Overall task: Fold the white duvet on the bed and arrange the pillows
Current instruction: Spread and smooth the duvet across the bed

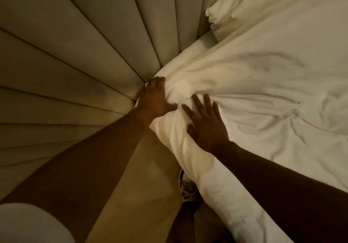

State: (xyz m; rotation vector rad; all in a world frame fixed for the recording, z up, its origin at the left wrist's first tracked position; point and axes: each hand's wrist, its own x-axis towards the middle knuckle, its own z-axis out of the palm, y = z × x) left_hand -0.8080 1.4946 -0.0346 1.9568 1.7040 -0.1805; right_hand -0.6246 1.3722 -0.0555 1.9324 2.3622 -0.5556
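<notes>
The white duvet covers the bed and fills the right half of the head view, wrinkled and bunched toward its near corner by the headboard. My left hand grips that bunched corner where it meets the headboard, its fingers curled into the cloth. My right hand lies flat on the duvet just right of the left hand, fingers straight and spread. A white pillow leans against the headboard at the top right, partly under the duvet's edge.
A beige padded headboard with vertical channels fills the left and top. My leg and a shoe stand between the headboard side and the bed's hanging edge. A white sleeve shows at the bottom left.
</notes>
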